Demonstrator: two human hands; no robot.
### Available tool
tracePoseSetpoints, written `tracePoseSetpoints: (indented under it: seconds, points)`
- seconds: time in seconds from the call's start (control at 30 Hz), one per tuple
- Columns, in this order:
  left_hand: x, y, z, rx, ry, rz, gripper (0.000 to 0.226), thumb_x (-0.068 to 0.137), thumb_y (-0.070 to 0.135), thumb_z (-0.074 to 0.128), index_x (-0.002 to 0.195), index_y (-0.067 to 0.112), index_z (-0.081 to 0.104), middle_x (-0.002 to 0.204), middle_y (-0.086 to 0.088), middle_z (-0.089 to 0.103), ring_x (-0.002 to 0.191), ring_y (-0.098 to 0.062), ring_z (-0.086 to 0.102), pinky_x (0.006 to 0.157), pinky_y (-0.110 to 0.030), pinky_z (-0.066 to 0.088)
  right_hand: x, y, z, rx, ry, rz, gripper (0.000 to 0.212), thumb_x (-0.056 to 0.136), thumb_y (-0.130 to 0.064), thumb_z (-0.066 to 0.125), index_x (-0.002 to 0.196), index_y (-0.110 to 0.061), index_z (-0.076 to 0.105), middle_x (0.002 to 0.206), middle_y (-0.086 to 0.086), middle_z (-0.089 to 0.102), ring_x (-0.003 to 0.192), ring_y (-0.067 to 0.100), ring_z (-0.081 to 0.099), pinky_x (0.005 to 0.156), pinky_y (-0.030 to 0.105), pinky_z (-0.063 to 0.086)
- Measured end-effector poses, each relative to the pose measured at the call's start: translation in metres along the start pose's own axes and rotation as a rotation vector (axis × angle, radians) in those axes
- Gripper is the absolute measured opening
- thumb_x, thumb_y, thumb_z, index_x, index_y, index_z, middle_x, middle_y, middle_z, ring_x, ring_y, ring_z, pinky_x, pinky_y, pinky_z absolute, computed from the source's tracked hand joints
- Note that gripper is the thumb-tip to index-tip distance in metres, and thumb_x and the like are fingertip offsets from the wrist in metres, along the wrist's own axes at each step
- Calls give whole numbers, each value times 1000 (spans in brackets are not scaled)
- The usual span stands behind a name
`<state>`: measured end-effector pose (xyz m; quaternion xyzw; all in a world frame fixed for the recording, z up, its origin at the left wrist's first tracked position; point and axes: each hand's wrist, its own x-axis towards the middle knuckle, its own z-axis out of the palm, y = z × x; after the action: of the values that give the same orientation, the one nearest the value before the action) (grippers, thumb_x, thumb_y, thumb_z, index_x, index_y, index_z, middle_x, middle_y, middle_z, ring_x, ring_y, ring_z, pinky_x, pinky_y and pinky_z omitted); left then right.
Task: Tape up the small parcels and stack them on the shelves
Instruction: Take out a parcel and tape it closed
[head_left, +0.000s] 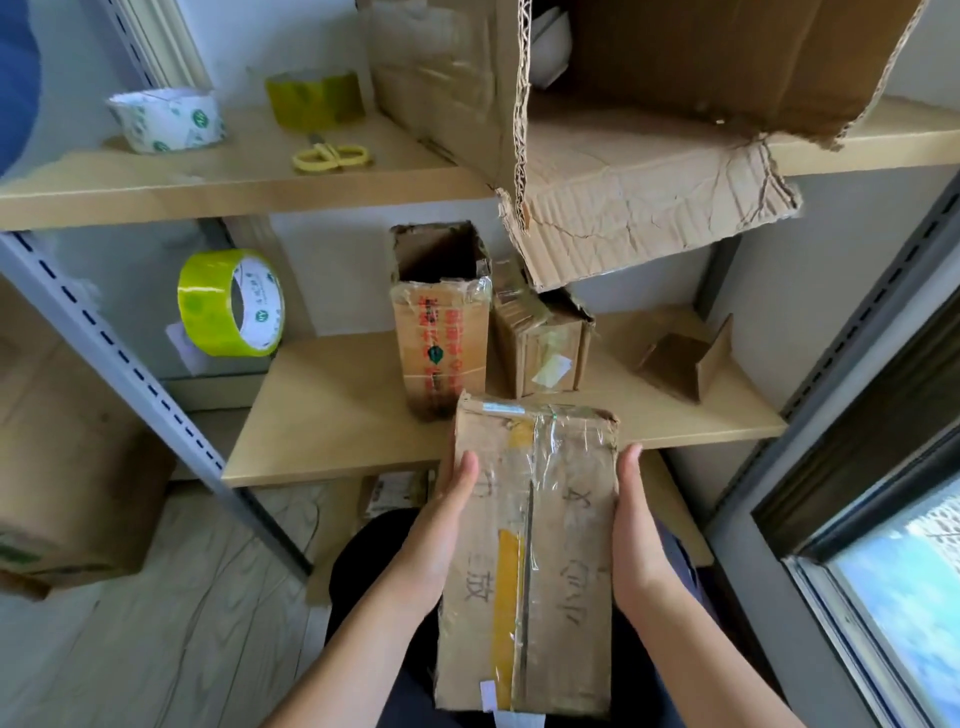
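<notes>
Two hands hold one taped parcel (530, 561) from the sides, in front of the lower shelf (332, 415) edge, its far end just over that edge. Left hand (441, 530) lies along the parcel's left side, thumb on top, other fingers hidden behind the box, so it grips the parcel. Right hand (636, 535) presses flat on the right side, thumb straight along the top edge; remaining fingers not visible. Parcel top has clear tape along the centre seam, yellow tape patches, handwritten marks.

On the lower shelf: upright open-top carton (441, 322) with red print, just behind the held parcel. Beside it on the right, a smaller taped box (543, 348), tilted, touching the carton. Further right, well apart, a small open cardboard box (685, 358) lying on its side. Yellow-green tape roll (231, 304) stands on edge at the shelf's left end.

Upper shelf (156, 182): white tape roll (166, 119) lying flat at left, a yellow-green tape roll (314, 98) behind, yellow-handled scissors (332, 156) near the front. Large torn corrugated box (623, 104) sits at right, its crumpled flap hanging down over the shelf edge.

Big cardboard box (62, 467) on the floor left. Window frame (857, 519) at right.
</notes>
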<state>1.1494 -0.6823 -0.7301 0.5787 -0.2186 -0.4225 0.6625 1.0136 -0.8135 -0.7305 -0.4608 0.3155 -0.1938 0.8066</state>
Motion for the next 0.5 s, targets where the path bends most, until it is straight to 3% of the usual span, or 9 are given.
tracePoseSetpoints:
  seconds: [0.13,0.2,0.27,0.3,0.37,0.43,0.5]
  points:
    - [-2,3,8,-4,64,-39,92,75,81,46,154,39,26,151,27,26,141,1,23,124,-39,13,0,1,4,-31,11,51,72,91,-75,22,127,-30,64,125,-3,69,120,18,62,109,45,42]
    - [1,10,8,107,41,-38,103,69,86,56,153,30,33,151,18,38,139,-6,37,118,-34,25,0,-3,2,-42,-4,43,71,90,-75,23,129,-30,63,127,-4,68,122,18,61,111,47,40]
    - [-1,23,6,236,55,-25,87,77,70,66,148,33,31,138,13,52,123,-8,52,104,-23,39,-9,-3,0,-53,-31,26,69,90,-74,26,131,-30,61,129,-5,67,124,16,59,112,46,40]
    - [0,28,4,271,55,28,79,84,59,65,147,43,20,139,15,49,125,-5,50,102,-19,37,-14,0,-1,-75,-44,-9,64,91,-72,31,134,-31,58,131,-6,66,124,14,59,110,44,41]
    - [3,44,0,364,34,200,84,89,51,62,149,55,4,157,25,21,144,1,24,113,-24,22,-21,8,0,-168,-68,-136,49,94,-56,50,139,-35,50,128,-12,66,119,9,62,101,36,50]
    - [10,53,3,433,19,321,72,96,45,57,151,55,12,156,36,6,145,9,7,115,-27,13,-26,14,6,-208,-59,-198,47,94,-35,60,139,-35,47,121,-10,70,111,12,67,89,31,56]
    - [17,42,11,477,54,390,43,102,29,54,139,45,38,151,37,18,146,4,15,120,-33,19,-25,16,9,-244,-57,-234,48,95,-29,61,141,-33,47,122,-6,69,112,16,67,92,37,55]
